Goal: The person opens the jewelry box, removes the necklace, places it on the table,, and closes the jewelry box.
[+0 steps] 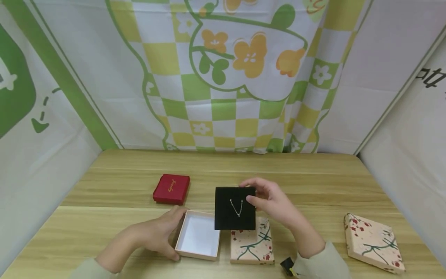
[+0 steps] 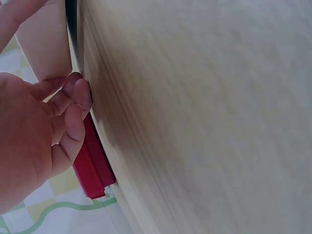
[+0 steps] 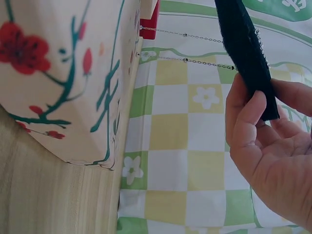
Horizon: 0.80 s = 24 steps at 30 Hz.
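My right hand [image 1: 275, 199] pinches a black square jewelry pad [image 1: 226, 221] by its right edge, thumb on the front face. A thin silver necklace [image 1: 238, 214] lies in a V across the pad; in the right wrist view two strands of its chain [image 3: 207, 38] hang from the back. The pad is raised over the table and overlaps a floral box lid [image 1: 249, 248] in the head view. My left hand [image 1: 160, 232] holds the left side of a shallow box base [image 1: 198, 236], whose white inside holds nothing, with fingertips and thumb at its two left corners.
A red jewelry box [image 1: 172, 189] with gold lettering sits behind the box base. Another floral box [image 1: 374, 242] lies at the far right. By the right sleeve is a small black item [image 1: 287, 266] with a yellow bit. A patterned curtain [image 1: 226, 116] hangs behind the table.
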Available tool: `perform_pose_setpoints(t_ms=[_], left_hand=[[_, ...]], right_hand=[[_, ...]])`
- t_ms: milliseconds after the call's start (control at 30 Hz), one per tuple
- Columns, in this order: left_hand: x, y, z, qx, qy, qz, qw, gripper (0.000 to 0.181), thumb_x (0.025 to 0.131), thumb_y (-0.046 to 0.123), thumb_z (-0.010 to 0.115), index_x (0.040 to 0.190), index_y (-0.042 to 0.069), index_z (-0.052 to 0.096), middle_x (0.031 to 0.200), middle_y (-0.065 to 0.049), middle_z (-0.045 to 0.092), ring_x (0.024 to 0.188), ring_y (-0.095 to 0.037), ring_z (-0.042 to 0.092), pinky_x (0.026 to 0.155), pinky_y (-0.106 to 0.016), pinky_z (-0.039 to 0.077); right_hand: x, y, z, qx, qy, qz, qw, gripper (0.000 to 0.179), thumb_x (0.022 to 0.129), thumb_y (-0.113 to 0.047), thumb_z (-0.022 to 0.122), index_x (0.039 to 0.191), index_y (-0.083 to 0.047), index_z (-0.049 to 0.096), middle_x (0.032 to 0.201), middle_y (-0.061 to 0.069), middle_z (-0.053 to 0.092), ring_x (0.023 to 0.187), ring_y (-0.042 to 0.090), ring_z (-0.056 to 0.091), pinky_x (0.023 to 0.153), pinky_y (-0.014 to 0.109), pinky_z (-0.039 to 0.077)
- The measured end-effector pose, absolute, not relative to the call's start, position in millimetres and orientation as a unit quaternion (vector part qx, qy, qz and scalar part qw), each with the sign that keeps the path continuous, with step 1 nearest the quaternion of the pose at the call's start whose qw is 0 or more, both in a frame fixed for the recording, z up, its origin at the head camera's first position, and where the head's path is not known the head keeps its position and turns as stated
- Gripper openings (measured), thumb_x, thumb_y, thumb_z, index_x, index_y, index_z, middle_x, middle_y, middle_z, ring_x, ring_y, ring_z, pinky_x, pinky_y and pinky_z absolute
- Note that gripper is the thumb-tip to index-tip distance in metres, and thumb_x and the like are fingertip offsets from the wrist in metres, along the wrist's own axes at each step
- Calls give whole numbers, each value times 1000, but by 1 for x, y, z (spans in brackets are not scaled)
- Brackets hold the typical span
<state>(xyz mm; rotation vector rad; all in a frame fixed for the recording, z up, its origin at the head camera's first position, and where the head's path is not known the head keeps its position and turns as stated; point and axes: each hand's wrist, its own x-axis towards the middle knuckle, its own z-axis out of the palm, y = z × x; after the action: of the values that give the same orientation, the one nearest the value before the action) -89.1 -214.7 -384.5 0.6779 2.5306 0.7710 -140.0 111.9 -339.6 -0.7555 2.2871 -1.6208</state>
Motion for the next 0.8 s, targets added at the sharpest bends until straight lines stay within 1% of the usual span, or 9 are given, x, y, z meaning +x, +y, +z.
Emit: perform_pose_setpoints(t_ms=[167,267,400,467,500,533,600,700,800], left_hand=[[-89,-211,-383,246,911,263,200,113,58,35,88,141,-4,23,128,-10,38,127,-30,38,105,-55,34],[-89,-209,-381,242,913,259,203,113,58,34,89,141,-4,23,128,-9,38,127,-29,38,105,-54,34],[-86,-211,-374,213,907,277,237,117,61,33,88,145,-4,16,142,-22,30,134,-39,31,107,-58,29],[-84,-213,-366,193,898,298,260,119,63,32,87,147,-3,12,146,-26,27,133,-43,33,105,-59,31],[-83,-214,-361,187,894,308,265,116,65,31,86,148,-2,11,146,-26,28,131,-44,36,102,-58,35],[-83,-215,-356,185,891,318,265,112,68,30,84,148,-1,12,145,-23,32,128,-42,41,100,-57,38],[-84,-216,-345,201,885,337,250,97,75,29,80,147,3,20,135,-15,43,118,-35,50,92,-52,45],[-90,-216,-332,247,875,368,195,66,87,28,69,141,9,36,123,-7,52,110,-28,54,86,-40,49],[-98,-211,-327,289,857,404,137,44,93,25,61,132,11,48,115,-4,58,105,-25,59,85,-31,51]], right_hand=[[-141,113,-342,-261,778,-556,130,32,91,-6,58,123,-7,57,126,16,54,69,9,51,62,27,51],[-142,114,-343,-261,776,-558,136,32,91,-5,58,124,-6,56,130,18,52,71,10,51,63,27,51],[-142,115,-345,-259,773,-561,143,33,91,-3,56,125,-3,55,133,20,50,73,10,52,63,25,50],[-142,115,-346,-259,771,-563,146,34,91,-2,56,125,-2,54,134,20,49,75,11,53,63,25,51],[-142,115,-346,-260,771,-563,148,35,91,-2,55,125,-2,54,134,20,49,76,11,54,64,25,51],[-142,115,-347,-260,770,-563,149,35,91,-2,55,126,-2,54,135,20,49,77,11,54,64,25,51],[-143,115,-346,-259,771,-563,149,35,91,-1,54,126,-3,54,135,20,48,78,12,54,65,27,52],[-143,117,-345,-256,772,-563,147,35,91,-2,54,126,-4,54,135,19,48,80,14,54,66,29,53],[-144,117,-344,-254,773,-562,146,34,92,-3,54,126,-6,54,132,19,50,80,15,54,66,29,53]])
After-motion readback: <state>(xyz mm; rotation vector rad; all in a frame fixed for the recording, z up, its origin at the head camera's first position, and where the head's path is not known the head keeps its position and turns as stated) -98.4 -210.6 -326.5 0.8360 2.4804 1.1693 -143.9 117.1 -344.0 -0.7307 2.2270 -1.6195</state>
